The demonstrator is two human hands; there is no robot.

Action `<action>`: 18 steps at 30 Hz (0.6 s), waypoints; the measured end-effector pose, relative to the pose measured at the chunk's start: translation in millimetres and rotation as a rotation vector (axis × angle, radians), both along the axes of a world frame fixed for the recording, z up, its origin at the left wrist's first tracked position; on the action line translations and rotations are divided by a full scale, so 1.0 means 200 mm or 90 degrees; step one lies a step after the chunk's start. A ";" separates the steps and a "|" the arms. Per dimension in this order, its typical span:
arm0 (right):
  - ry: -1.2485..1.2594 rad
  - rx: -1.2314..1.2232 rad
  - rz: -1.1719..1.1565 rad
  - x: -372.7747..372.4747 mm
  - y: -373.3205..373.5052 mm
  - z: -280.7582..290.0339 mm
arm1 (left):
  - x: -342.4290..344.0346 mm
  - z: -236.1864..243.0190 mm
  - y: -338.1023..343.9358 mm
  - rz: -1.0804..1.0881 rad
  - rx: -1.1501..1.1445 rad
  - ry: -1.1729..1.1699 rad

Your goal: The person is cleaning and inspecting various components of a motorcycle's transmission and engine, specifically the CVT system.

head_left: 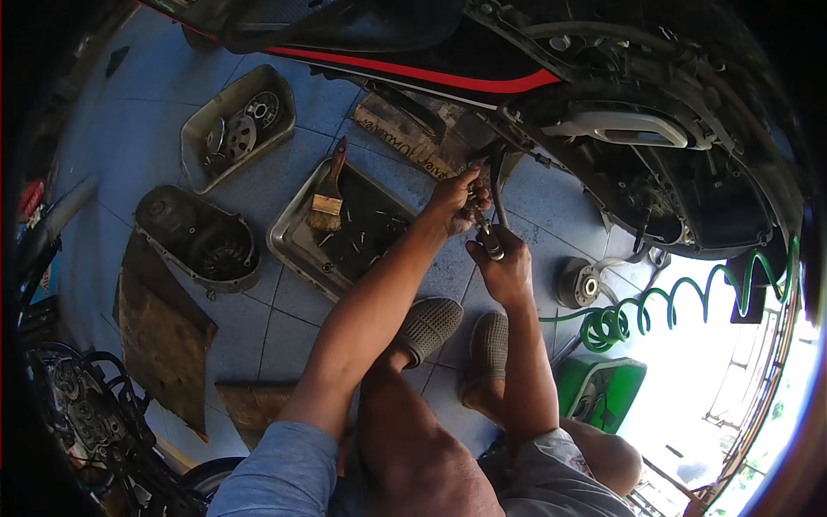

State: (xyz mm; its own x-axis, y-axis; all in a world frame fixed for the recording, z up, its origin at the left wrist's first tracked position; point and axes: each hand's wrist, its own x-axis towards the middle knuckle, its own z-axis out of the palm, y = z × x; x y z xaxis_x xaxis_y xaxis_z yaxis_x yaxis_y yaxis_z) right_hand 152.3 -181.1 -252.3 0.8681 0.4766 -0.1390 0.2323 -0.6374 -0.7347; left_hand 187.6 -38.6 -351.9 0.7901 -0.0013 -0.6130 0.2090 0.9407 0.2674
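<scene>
Tiled floor (289,317); tray (369,203): brush (327,202), small parts (355,247); right hand (510,267) gripping tool (492,244).

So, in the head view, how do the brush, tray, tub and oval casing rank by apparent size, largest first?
1. Tray, though partly hidden
2. Tub and oval casing: too alike to rank
3. Brush

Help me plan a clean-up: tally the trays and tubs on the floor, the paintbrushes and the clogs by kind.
Trays and tubs: 3 (metal tray, grey tub, green tub)
Paintbrushes: 1
Clogs: 2 (left clog, right clog)
Total: 6
</scene>
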 end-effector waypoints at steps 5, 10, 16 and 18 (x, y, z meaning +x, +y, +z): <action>0.002 -0.021 0.002 -0.04 0.04 0.01 | -0.01 -0.08 0.05 0.018 -0.060 -0.046; 0.039 -0.001 -0.034 -0.05 0.03 0.01 | 0.01 -0.15 0.03 -0.077 -0.136 -0.069; 0.009 -0.046 -0.020 -0.07 0.06 0.03 | -0.02 0.05 0.04 0.072 -0.039 0.002; 0.032 -0.046 0.015 -0.10 0.08 0.03 | -0.02 0.02 0.11 0.159 -0.190 0.059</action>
State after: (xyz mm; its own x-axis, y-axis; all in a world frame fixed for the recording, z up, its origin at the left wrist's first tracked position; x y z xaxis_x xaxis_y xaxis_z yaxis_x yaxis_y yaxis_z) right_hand 133.0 -165.0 -246.7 0.8481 0.4834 -0.2168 0.2119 -0.6845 -0.6975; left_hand 183.0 -16.8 -348.3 0.7302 -0.0049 -0.6833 -0.0262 0.9990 -0.0352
